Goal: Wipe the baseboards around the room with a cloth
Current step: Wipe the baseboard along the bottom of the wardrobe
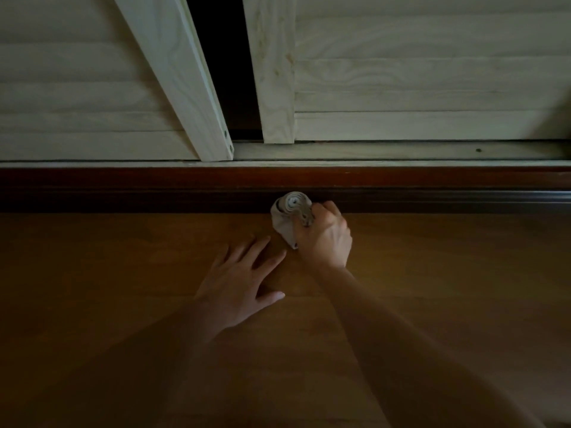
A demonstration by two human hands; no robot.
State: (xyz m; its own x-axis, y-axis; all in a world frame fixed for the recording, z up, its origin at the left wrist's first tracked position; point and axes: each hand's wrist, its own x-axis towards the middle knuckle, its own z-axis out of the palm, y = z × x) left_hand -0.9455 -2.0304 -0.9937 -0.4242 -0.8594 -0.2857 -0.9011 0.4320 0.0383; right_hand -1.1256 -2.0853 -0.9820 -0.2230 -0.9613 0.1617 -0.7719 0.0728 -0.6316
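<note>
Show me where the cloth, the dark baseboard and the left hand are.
cloth (pixel 285 216): head view, on the bunched fabric beside the right hand's grip.
baseboard (pixel 432 200): head view, on its dark front face.
left hand (pixel 238 285): head view, on the back of the hand.

I read the floor (pixel 123 304) as warm brown wood, smooth, with a soft low sheen and faint grain. The baseboard (pixel 154 193) along its far edge is darker, reddish-brown wood with a varnished look, and its moulded ridges catch thin glossy highlights toward the right. The cloth (pixel 285 217) bunched in the right hand (pixel 324 239) is soft, matt fabric, pale beige, with a darker pattern on its rolled edge. Beyond it, the louvred doors (pixel 417 88) are pale matt wood with bold grain. Two small dark screw heads (pixel 231 147) at the foot of the left door look like metal. The sill (pixel 401 151) beneath is the same pale matt wood.
</note>
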